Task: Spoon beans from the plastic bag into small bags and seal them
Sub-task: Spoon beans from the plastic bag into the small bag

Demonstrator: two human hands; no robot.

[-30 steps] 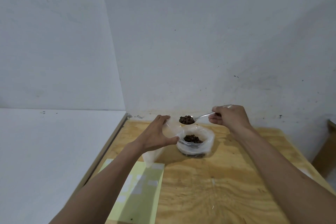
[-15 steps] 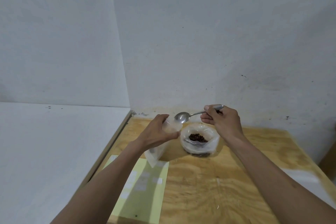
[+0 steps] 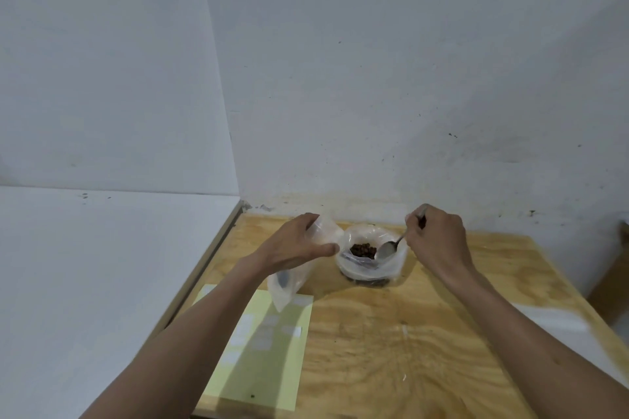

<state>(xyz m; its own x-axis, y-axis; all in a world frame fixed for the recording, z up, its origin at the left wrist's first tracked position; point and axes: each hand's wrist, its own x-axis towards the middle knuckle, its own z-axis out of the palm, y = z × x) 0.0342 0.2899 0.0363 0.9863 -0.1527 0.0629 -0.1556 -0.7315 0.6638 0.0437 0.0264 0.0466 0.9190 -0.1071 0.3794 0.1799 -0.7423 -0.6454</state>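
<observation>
Gripping the spoon [image 3: 391, 247] handle in curled fingers, our right hand [image 3: 434, 238] has the bowl tipped down inside the open mouth of the plastic bag [image 3: 369, 267], just beside the dark beans [image 3: 363, 250]; bowl looks empty. Our left hand [image 3: 294, 248] wraps thumb and fingers round the top of the small bag [image 3: 289, 279], holding its mouth up and open just left of the plastic bag, its bottom hanging down near the wooden table [image 3: 391, 343]. How many beans are in the small bag we cannot tell. Next we'd dig under the pile, lift level, keep the load modest so nothing rolls off on the short crossing. Keep the small bag's mouth wide and close to the big bag's rim. A yellow sheet [image 3: 262, 350] with pale strips lies on the table under our left forearm.
</observation>
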